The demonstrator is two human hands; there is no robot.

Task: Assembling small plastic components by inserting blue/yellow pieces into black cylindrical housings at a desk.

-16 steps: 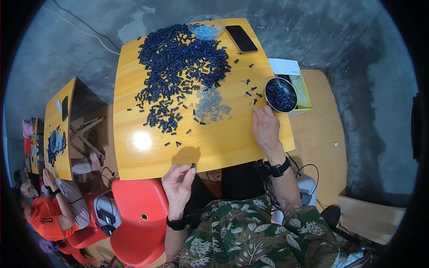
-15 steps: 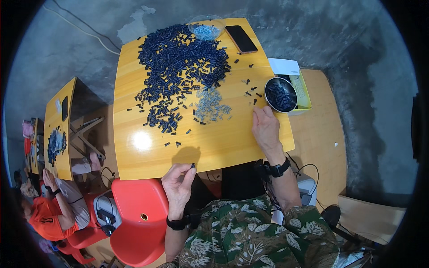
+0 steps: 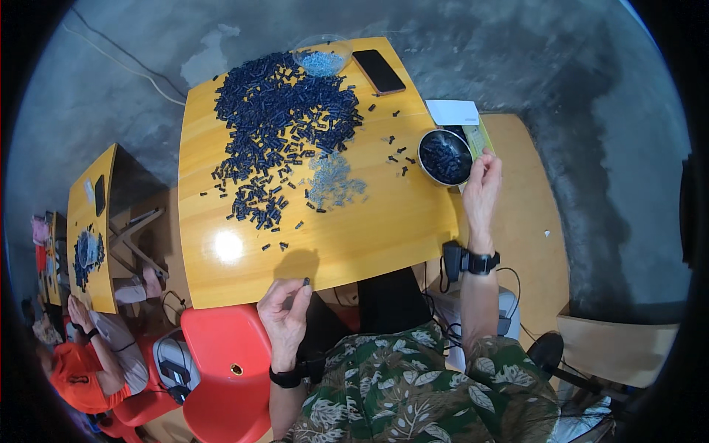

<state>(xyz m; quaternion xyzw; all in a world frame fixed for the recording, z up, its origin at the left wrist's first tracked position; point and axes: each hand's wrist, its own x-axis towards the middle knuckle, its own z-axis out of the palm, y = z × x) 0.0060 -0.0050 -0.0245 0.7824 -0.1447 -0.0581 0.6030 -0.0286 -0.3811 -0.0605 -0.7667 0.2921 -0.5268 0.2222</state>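
My left hand [image 3: 284, 310] is at the table's near edge, thumb and forefinger pinched on a small black plastic piece [image 3: 306, 281]. My right hand [image 3: 483, 184] is just beyond the right rim of a round bowl [image 3: 445, 157] holding black pieces. Its fingers are closed together, and what they hold, if anything, is hidden. A large pile of small black plastic pieces [image 3: 277, 111] spreads over the yellow table [image 3: 354, 247]. Beside it lies a heap of tiny clear pieces [image 3: 334, 181]. Several loose black pieces [image 3: 394, 151] lie left of the bowl.
A clear tub of bluish bits [image 3: 323, 63] and a phone [image 3: 379, 71] are at the far edge. Behind the bowl sits a yellow box with a white flap [image 3: 453, 113]. A red chair [image 3: 225, 347] stands left of me; a person in orange [image 3: 85, 376] sits farther left.
My right hand has moved right and away from me, from the table in front of the bowl to beyond its right rim. My left hand keeps its pinch on the black piece. The view has shifted slightly.
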